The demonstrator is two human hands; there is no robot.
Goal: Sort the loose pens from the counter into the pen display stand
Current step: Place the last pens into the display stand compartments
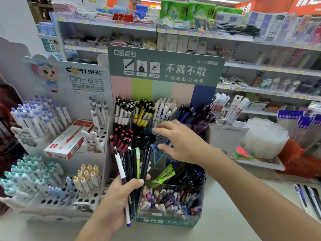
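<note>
a bunch of loose pens, black, white and one green [132,171], stands up in the left hand [119,193], whose fingers curl tight around it, in front of the tall green card pen display stand with clear pockets [165,70]. the right hand [177,140] reaches over the middle pockets, fingers spread, holding nothing. more pens [309,197] lie on the pale counter [225,214] at the right.

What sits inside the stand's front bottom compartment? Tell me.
The front compartment of the pen display stand holds mixed pens with pastel, purple and blue tops, jumbled upright. Its left end is hidden behind the left hand gripping a bunch of pens.
</note>
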